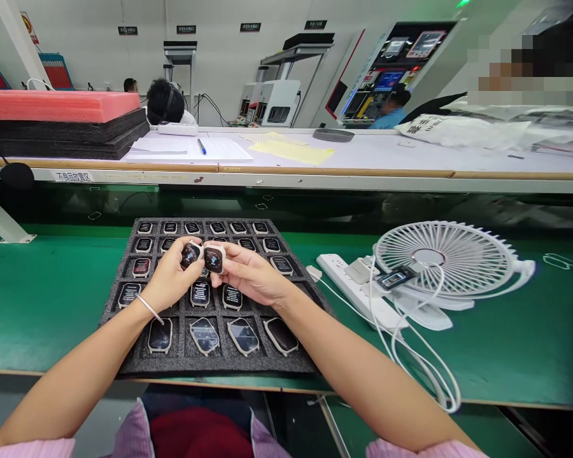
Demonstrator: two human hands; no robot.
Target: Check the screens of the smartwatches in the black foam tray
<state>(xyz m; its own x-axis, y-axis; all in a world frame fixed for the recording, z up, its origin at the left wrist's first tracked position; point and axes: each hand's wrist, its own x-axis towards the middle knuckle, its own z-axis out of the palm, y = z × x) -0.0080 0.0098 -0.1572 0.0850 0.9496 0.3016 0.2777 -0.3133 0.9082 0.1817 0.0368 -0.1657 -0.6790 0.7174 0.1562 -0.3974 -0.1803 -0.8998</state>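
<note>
Over the middle of a dark foam tray (143, 362), my left hand (172, 277) is closed on a smartwatch body (191, 256) with a lit screen. Right beside it, my right hand (251, 275) grips a second smartwatch (214, 259), its screen also lit. The two watches are held side by side, faces toward me. Below them, rows of strapless smartwatches lie in the tray's square pockets; several, like this smartwatch (200, 294), show lines of text. In the front row, a dark-screened smartwatch (160, 335) lies near my left wrist. My hands and forearms hide some pockets.
Right of the tray, a white power strip (358, 289) with looping white cables lies next to a white fan (449, 257) on the green table (52, 305). A raised shelf behind bears foam sheets (60, 106), papers and a blue pen (201, 147). Other people sit beyond.
</note>
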